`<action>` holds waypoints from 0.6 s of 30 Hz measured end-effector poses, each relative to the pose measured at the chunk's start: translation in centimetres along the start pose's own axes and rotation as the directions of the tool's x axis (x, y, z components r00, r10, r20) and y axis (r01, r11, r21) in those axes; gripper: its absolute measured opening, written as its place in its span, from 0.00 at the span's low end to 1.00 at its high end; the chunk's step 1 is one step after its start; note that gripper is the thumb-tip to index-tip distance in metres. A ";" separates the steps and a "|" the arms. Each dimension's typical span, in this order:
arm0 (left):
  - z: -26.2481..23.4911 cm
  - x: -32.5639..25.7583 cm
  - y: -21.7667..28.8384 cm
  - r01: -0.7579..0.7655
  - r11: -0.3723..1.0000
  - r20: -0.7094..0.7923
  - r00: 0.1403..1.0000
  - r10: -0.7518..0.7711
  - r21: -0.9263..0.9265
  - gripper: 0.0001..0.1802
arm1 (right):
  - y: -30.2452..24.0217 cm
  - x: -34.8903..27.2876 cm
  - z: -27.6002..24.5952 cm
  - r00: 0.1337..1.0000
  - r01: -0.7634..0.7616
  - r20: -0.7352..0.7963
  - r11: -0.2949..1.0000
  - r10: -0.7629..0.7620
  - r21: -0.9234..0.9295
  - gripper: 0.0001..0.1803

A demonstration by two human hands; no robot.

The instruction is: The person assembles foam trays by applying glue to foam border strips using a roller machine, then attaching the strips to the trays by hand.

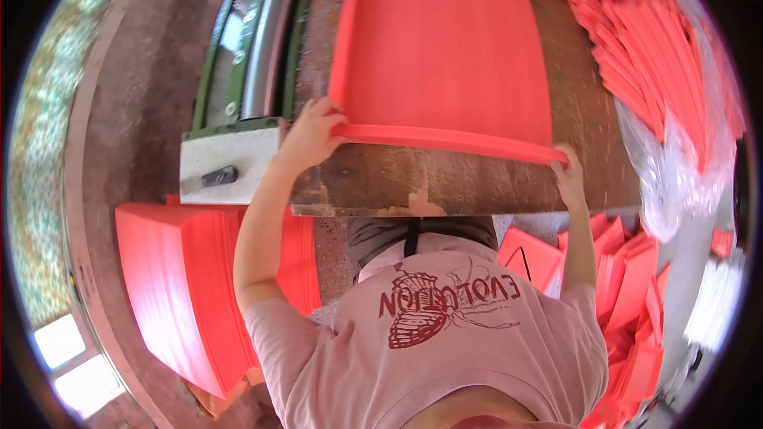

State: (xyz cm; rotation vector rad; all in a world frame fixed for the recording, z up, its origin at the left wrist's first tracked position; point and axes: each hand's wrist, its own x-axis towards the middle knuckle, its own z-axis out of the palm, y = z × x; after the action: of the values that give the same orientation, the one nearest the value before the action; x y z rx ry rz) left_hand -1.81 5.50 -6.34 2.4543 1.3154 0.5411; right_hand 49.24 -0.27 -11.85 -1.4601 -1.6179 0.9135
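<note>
A wide, flat stack of red foam-like sheets (445,48) lies on a worn brown wooden table (373,183), its thick front edge toward me. At the near left corner, my left hand (315,135) is closed on the stack, fingers curled over the edge. My right hand (570,175) grips the near right corner in the same way, thumb and fingers at the edge. Whether the hands hold the whole stack or only some sheets, I cannot tell. Some fingertips are hidden.
Along the table's left stands a machine with a green frame, a metal roller (270,40) and a pale end box (226,167) with a black handle. Below it is a tall red sheet stack (179,286). Red strips (636,48) in clear plastic fill the right; red pieces (636,270) lie lower right.
</note>
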 end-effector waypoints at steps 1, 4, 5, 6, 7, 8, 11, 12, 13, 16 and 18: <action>-0.3 -0.2 -0.1 -0.011 1.000 -0.008 1.000 0.011 -0.013 0.12 | 0.3 0.4 0.3 0.999 0.036 0.002 0.999 -0.036 -0.001 0.13; -0.5 -0.2 0.1 0.010 0.997 0.016 1.000 -0.008 -0.075 0.12 | 1.1 0.9 0.8 0.999 0.049 0.008 0.998 -0.049 0.029 0.15; -0.4 -0.1 0.3 0.030 0.997 0.029 0.999 -0.028 -0.069 0.12 | 1.3 0.8 0.7 0.999 0.039 -0.004 0.999 -0.039 0.024 0.15; -0.2 0.2 0.5 0.052 0.997 0.041 0.998 -0.050 -0.062 0.12 | 1.4 0.6 0.5 0.999 0.036 -0.006 0.998 -0.035 0.047 0.14; -0.2 0.4 0.7 0.049 0.997 0.045 0.998 -0.046 -0.064 0.12 | 1.5 0.5 0.5 0.999 0.035 -0.003 0.997 -0.035 0.075 0.14; -0.1 0.5 0.9 0.053 0.998 0.045 0.998 -0.051 -0.026 0.11 | 1.5 0.4 0.4 0.999 0.032 -0.005 0.997 -0.032 0.074 0.14; 0.3 0.4 1.0 0.063 0.997 0.055 0.996 -0.065 0.036 0.12 | 1.5 0.4 0.2 0.994 0.111 -0.017 0.993 -0.111 -0.035 0.17; 0.6 0.3 0.9 0.069 0.996 0.066 0.995 -0.072 0.059 0.13 | 1.4 0.4 -0.1 0.996 0.089 0.027 0.991 -0.087 -0.102 0.17; 0.9 0.1 1.0 0.071 0.996 0.062 0.995 -0.074 0.058 0.13 | 1.1 0.5 -0.4 0.996 0.071 0.067 0.983 -0.060 -0.171 0.17; 1.9 -1.4 1.8 0.104 0.984 -0.119 0.989 -0.087 0.146 0.21 | -3.4 0.6 1.1 0.968 0.226 0.121 0.559 -0.218 -0.798 0.24; 4.9 -2.1 1.7 0.149 0.894 -0.463 0.813 -0.355 -0.423 0.31 | -7.7 2.0 5.3 0.943 0.276 0.105 0.564 -0.316 -0.778 0.34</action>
State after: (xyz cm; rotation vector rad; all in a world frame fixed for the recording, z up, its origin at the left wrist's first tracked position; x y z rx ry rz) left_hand 0.61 2.39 -10.37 1.8332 1.5356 1.3304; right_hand 40.90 0.95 -7.31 -1.6365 -2.2927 -0.1046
